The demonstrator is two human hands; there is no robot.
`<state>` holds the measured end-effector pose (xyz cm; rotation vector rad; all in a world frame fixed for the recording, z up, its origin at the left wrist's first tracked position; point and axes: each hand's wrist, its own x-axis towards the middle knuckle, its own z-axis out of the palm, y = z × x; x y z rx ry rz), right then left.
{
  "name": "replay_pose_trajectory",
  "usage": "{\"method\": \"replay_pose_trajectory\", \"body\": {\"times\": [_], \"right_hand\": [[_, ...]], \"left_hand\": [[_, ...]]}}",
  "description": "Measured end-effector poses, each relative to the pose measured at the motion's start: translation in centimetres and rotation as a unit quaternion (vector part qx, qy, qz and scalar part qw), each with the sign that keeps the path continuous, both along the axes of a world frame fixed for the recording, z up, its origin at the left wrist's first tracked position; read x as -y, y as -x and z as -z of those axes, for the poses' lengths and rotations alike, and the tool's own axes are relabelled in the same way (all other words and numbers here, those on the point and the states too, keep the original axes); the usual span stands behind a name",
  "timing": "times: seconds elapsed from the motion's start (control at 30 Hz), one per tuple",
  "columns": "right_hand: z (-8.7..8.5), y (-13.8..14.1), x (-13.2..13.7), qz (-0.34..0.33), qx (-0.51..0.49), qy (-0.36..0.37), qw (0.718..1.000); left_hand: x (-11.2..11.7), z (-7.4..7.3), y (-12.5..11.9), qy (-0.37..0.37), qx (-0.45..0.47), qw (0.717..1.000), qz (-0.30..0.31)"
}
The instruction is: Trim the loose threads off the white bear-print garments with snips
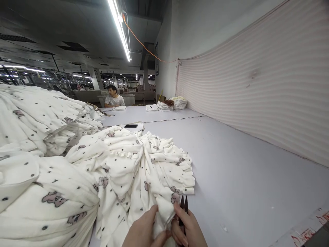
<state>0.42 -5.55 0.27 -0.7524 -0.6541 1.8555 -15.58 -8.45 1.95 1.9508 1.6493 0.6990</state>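
White plush cloth (pixel 154 171) printed with small bears and dark dots lies gathered in front of me. My left hand (pixel 147 226) grips its near edge, thumb on top. Close beside it, my right hand (pixel 187 224) holds black thread snips (pixel 183 209) in the palm, with the two pointed blades up and slightly apart. The thumb and fingertips of that same hand also touch the cloth edge. The exact spot between both hands is partly hidden by the fingers.
A large heap of the same cloth (pixel 38 116) rises at the left. On the pale table (pixel 239 171) lie a dark phone (pixel 131 126) and, farther back, folded white stacks (pixel 180 103). A person (pixel 114 97) sits beyond the far end. Striped sheeting (pixel 257 85) hangs along the right side.
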Motion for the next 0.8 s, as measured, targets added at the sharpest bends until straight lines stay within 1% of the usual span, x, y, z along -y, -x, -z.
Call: {"method": "replay_pose_trajectory", "body": {"times": [0.1, 0.2, 0.27, 0.33, 0.4, 0.47, 0.53, 0.57, 0.6, 0.63, 0.67, 0.7, 0.73, 0.77, 0.8], "right_hand": [[0.0, -0.3, 0.2, 0.014, 0.000, 0.002, 1.000], [-0.1, -0.6, 0.2, 0.025, -0.009, 0.016, 1.000], [-0.3, -0.7, 0.3, -0.001, -0.021, 0.030, 0.999], [-0.6, -0.6, 0.4, -0.022, -0.026, 0.037, 0.999], [-0.8, -0.5, 0.4, -0.020, -0.010, 0.023, 0.999], [-0.9, -0.7, 0.2, 0.021, 0.026, 0.014, 0.999], [-1.1, -1.2, -0.2, 0.105, 0.098, -0.005, 0.990], [-1.3, -1.5, -0.4, 0.161, 0.150, -0.027, 0.975], [-1.5, -1.8, -0.4, 0.215, 0.212, -0.055, 0.952], [-1.8, -2.0, -0.3, 0.260, 0.279, -0.089, 0.920], [-2.0, -2.2, 0.0, 0.288, 0.342, -0.122, 0.886], [-2.2, -2.3, 0.5, 0.302, 0.394, -0.149, 0.855], [-2.3, -2.4, 1.0, 0.307, 0.430, -0.170, 0.832], [-2.2, -2.3, 1.7, 0.305, 0.450, -0.191, 0.817], [-2.0, -2.2, 2.3, 0.300, 0.457, -0.214, 0.810]], "left_hand": [[-0.8, 0.4, -1.1, -0.083, 0.044, 0.996, -0.003], [-1.1, 0.6, -1.5, -0.144, 0.117, 0.982, 0.029], [-1.1, 0.8, -1.7, -0.171, 0.156, 0.972, 0.037], [-1.0, 0.9, -1.8, -0.186, 0.173, 0.967, 0.032], [-0.9, 0.7, -1.7, -0.191, 0.179, 0.965, 0.028], [-0.7, 0.3, -1.5, -0.198, 0.190, 0.961, 0.026], [-0.5, -0.3, -1.2, -0.197, 0.197, 0.960, 0.026], [-0.3, -0.6, -1.0, -0.186, 0.194, 0.963, 0.024], [-0.2, -0.9, -0.8, -0.168, 0.189, 0.967, 0.021], [-0.2, -1.2, -0.7, -0.147, 0.183, 0.972, 0.016], [-0.2, -1.4, -0.6, -0.126, 0.180, 0.976, 0.010], [-0.3, -1.7, -0.5, -0.111, 0.179, 0.977, 0.006], [-0.4, -1.8, -0.5, -0.103, 0.182, 0.978, 0.006], [-0.6, -1.9, -0.5, -0.100, 0.186, 0.977, 0.010], [-0.7, -1.9, -0.6, -0.102, 0.188, 0.977, 0.014]]}}
